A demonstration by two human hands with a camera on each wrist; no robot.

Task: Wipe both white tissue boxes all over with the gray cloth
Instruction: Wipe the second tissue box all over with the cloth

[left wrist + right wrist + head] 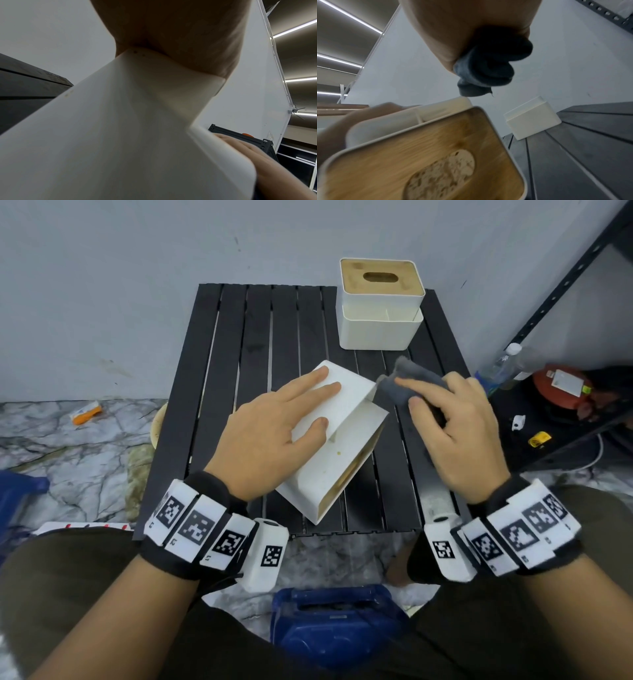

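Observation:
One white tissue box (346,436) lies on its side, turned at an angle, in the middle of the black slatted table (260,337). My left hand (274,422) rests flat on its upper face with straight fingers. My right hand (455,433) grips the bunched gray cloth (407,378) against the box's far right corner. In the right wrist view the cloth (488,67) hangs from my fist above that box's wooden lid (436,148). The second white tissue box (376,326) stands upright at the table's back right, wooden lid up, untouched. The left wrist view shows my palm (171,33) on the box (120,135).
A black metal shelf (565,285) stands to the right, with a plastic bottle (503,364) and a red item (558,388) on its low level. A blue object (335,621) sits between my knees. The wall is close behind the table.

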